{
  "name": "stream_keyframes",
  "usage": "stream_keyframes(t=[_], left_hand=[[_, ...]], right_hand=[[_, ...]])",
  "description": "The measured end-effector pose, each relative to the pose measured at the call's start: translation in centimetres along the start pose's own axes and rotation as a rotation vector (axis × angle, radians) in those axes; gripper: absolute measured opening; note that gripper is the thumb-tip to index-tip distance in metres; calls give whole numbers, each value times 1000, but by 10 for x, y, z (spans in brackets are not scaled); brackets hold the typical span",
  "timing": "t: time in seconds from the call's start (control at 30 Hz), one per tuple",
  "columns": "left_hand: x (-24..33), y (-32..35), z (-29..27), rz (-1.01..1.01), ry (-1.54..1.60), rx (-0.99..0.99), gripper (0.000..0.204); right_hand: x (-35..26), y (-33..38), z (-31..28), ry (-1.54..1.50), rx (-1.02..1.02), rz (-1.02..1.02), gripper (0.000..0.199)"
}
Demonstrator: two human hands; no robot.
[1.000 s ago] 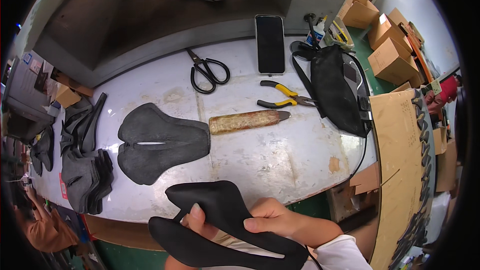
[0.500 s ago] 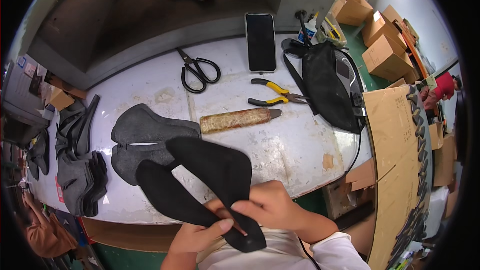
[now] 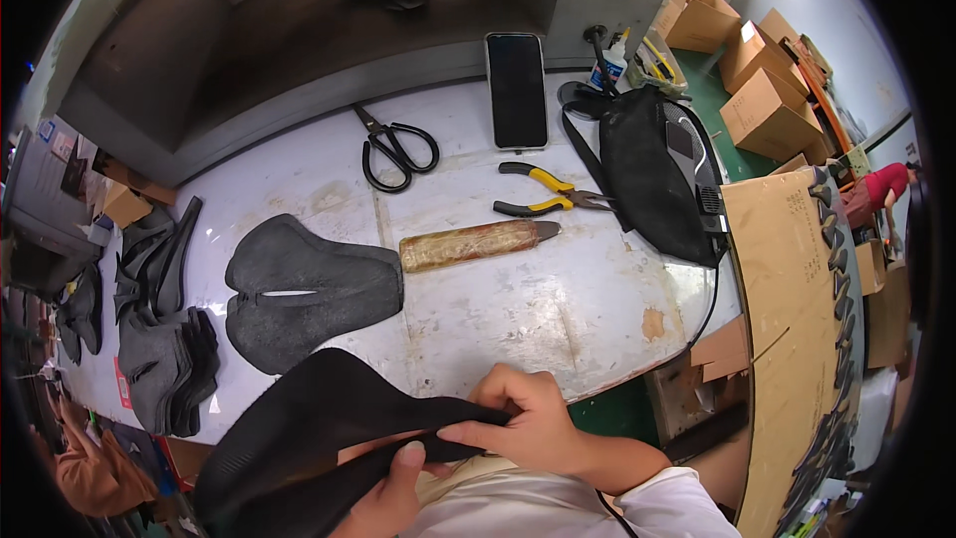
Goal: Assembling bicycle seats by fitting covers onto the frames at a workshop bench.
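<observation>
A black, saddle-shaped flexible cover piece (image 3: 299,413) hangs over the near table edge, its long slot spread apart. My right hand (image 3: 533,423) is closed on its narrow end, thumb on top. My left hand (image 3: 390,498) grips the near side of the slot with the thumb up; its other fingers are mostly hidden. Just beyond lies a flat dark grey saddle-shaped piece (image 3: 329,314) with a thin slit. Touching or nearly touching its right end is a blade tool with a tape-wrapped handle (image 3: 468,244).
Scissors (image 3: 398,154), a phone (image 3: 517,90) and yellow-black pliers (image 3: 548,189) lie farther back. A black pouch (image 3: 647,174) with a cord sits right. Stacked grey pieces (image 3: 171,369) stand left. A cardboard sheet (image 3: 782,279) borders the table; other people work beyond both sides.
The black piece has swung left and down toward me, its wide end turned, uncovering the grey piece. My left hand has moved left and lower; my right hand still holds the narrow end.
</observation>
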State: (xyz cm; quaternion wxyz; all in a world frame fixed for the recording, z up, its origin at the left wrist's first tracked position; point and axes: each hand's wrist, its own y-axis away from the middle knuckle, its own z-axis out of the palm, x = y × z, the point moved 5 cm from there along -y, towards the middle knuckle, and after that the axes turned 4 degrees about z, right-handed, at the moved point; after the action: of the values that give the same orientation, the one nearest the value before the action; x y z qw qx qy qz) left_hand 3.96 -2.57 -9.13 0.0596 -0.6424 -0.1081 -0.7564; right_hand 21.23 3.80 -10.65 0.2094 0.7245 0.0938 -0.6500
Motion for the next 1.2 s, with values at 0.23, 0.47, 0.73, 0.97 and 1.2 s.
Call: stream_keyframes(t=[0.23, 0.47, 0.73, 0.97, 1.2], left_hand=[[15, -17, 6, -178, 353, 34, 69], [3, -6, 22, 137, 166, -308, 76], [-31, -34, 18, -223, 439, -415, 26], [-11, -35, 32, -183, 314, -324, 22], [-10, -44, 26, 236, 37, -342, 26]], right_hand=[[-20, 8, 4, -621, -137, -59, 49], [-10, 9, -13, -685, 7, -32, 58], [-15, -13, -3, -720, 72, 115, 42], [-17, -7, 7, -596, -8, 91, 39], [-23, -10, 11, -842, -41, 230, 34]])
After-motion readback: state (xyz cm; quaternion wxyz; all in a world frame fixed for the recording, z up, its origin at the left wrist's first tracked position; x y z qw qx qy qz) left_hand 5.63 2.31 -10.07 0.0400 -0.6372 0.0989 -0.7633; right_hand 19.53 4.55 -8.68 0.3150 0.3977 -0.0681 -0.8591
